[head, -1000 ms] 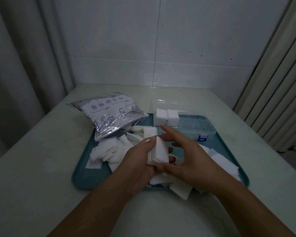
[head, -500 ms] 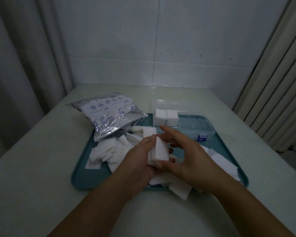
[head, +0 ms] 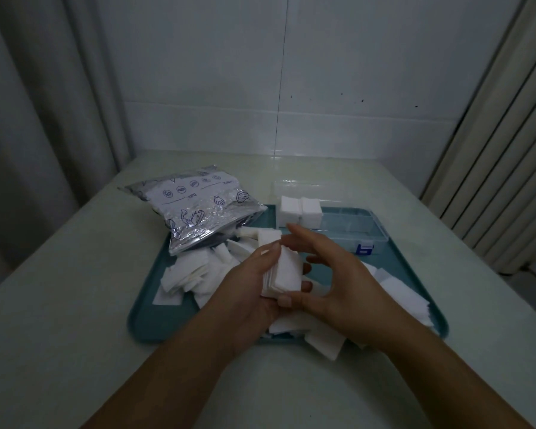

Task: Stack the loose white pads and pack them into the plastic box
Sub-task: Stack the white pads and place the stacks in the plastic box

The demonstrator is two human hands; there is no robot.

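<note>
**Both hands square up a stack of pads over the teal tray**

The left hand (head: 248, 292) grips a small stack of white pads (head: 283, 269) upright above the middle of the teal tray (head: 143, 320), fingers wrapped round its far side and thumb along its left edge. The right hand (head: 338, 283) pinches the same stack, forefinger laid over its top edge and thumb pressed at its lower corner.

Loose white pads (head: 192, 278) lie scattered across the tray, left of the hands, under them and toward the tray's right edge, with a few hanging over its near rim. The clear plastic box (head: 353, 226) sits open at the tray's far right corner, two packed stacks (head: 300, 210) of pads filling its left end. A crinkled foil bag (head: 195, 209) printed with blue drawings rests across the tray's far left corner, partly on the pale tabletop (head: 75, 274).
</note>
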